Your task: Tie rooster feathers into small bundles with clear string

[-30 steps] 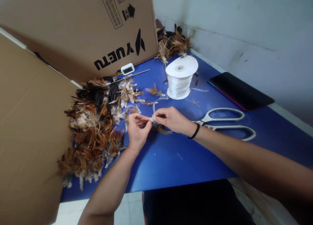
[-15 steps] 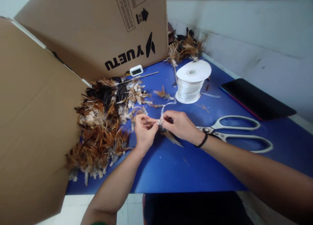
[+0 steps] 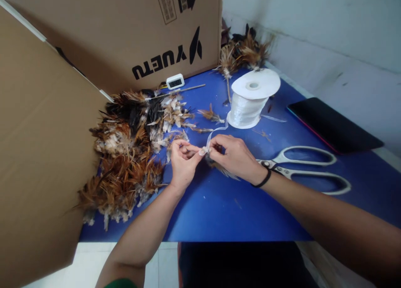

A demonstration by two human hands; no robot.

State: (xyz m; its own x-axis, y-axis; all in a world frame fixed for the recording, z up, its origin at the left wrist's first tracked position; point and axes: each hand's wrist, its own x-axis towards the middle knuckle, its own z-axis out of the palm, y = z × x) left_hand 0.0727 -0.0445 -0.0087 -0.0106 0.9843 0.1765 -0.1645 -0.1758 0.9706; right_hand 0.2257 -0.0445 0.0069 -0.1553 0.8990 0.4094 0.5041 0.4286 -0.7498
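Over the middle of the blue table, my left hand pinches a white ribbon at its end, thumb against forefinger. My right hand is closed close beside it, its fingertips also on the ribbon and on the base of a small feather bunch. That feather bunch hangs partly hidden under my right hand. The ribbon runs back to a large white spool standing behind my hands. To the right of my right wrist lie scissors, their blades hidden by the wrist.
Brown and black feather bunches cover the table's left side, with more feathers at the back. A cardboard box borders the left and rear. A small digital timer stands by it. A dark tablet-like slab lies at right.
The view has shifted slightly. Both hands keep their pinch at the ribbon's end; the fingers have moved only a little. The spool appears tilted slightly more.
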